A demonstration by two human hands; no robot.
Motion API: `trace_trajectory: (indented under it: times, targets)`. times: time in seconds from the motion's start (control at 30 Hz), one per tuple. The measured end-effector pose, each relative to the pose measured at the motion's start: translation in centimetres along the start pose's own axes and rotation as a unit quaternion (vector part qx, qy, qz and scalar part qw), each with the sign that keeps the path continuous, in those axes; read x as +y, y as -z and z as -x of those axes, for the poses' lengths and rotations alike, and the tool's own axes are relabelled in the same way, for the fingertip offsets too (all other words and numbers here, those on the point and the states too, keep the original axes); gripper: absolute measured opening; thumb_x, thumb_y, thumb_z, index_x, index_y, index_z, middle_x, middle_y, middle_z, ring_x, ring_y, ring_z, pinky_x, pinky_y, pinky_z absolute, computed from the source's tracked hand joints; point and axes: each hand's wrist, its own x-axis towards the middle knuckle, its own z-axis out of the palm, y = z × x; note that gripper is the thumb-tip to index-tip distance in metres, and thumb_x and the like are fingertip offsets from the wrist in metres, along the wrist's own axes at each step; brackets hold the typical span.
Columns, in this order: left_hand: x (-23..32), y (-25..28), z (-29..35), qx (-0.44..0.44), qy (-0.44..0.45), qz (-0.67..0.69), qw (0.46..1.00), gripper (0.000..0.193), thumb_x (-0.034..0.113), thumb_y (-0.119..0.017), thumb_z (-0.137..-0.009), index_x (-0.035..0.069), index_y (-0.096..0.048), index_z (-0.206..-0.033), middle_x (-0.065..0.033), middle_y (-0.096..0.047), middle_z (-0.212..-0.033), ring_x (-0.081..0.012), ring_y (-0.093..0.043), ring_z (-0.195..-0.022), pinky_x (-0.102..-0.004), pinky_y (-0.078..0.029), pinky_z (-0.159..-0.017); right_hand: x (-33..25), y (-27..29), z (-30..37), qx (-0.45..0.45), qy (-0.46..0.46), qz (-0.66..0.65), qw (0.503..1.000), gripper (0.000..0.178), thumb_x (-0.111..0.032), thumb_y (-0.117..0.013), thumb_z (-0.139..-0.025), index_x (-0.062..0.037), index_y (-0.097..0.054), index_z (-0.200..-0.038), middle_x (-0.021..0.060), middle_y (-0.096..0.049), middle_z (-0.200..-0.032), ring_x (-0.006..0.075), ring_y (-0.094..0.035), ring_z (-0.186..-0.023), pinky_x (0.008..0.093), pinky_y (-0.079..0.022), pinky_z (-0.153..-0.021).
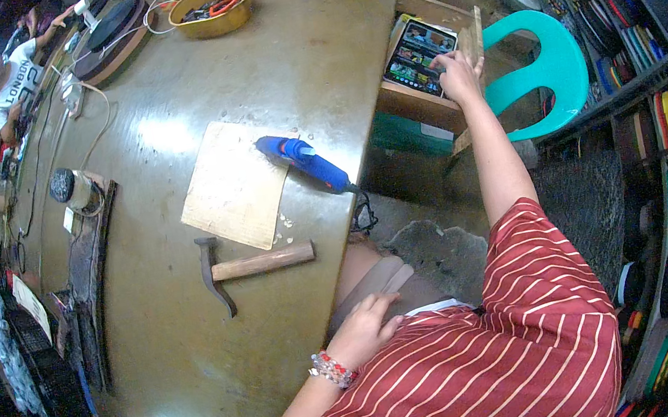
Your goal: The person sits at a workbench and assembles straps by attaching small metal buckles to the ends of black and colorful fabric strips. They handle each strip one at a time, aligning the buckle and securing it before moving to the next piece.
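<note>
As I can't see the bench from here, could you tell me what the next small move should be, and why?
Probably draw the right hand back from the tablet to the blue glue gun lying on the board; the left hand rests idle on the lap, and the hammer lies untouched.

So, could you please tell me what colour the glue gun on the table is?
The glue gun is blue, seen in the head view.

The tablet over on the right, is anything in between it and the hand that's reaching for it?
No, nothing is in the way. The right hand is already on the tablet, fingertips on its right edge. The tablet lies on a wooden box beside the table. The left hand rests in the lap.
</note>
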Motion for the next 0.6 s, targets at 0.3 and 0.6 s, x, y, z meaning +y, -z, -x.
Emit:
trace_trajectory:
  times: [0.3,0.6]
  targets:
    - [-0.03,-0.16,0.25,-0.011,0.035,-0.029,0.999,0.039,0.026,-0.056,-0.087,0.004,-0.051,-0.119,-0.0185,-0.055,-0.109,-0.0355,-0.054,-0.101,-0.041,-0.044,-0.09,-0.15,0.38,0.03,-0.071,0.005,0.065,0.995,0.042,-0.004,-0.051,-0.077,-0.0273,-0.067,-0.108,0.0087,-0.048,-0.129,0.0274,-0.036,-0.127,0.0622,-0.006,-0.108]
    - [0.16,0.02,0.25,-0.013,0.038,-0.04,0.998,0.041,0.027,-0.056,-0.087,0.004,-0.051,-0.12,-0.0192,-0.055,-0.109,-0.0363,-0.054,-0.101,-0.0418,-0.044,-0.089,-0.61,0.5,0.49,-0.05,0.018,0.051,0.997,0.037,-0.004,-0.052,-0.077,-0.0273,-0.069,-0.1,0.0071,-0.05,-0.129,0.0255,-0.036,-0.128,0.0653,-0.005,-0.106]
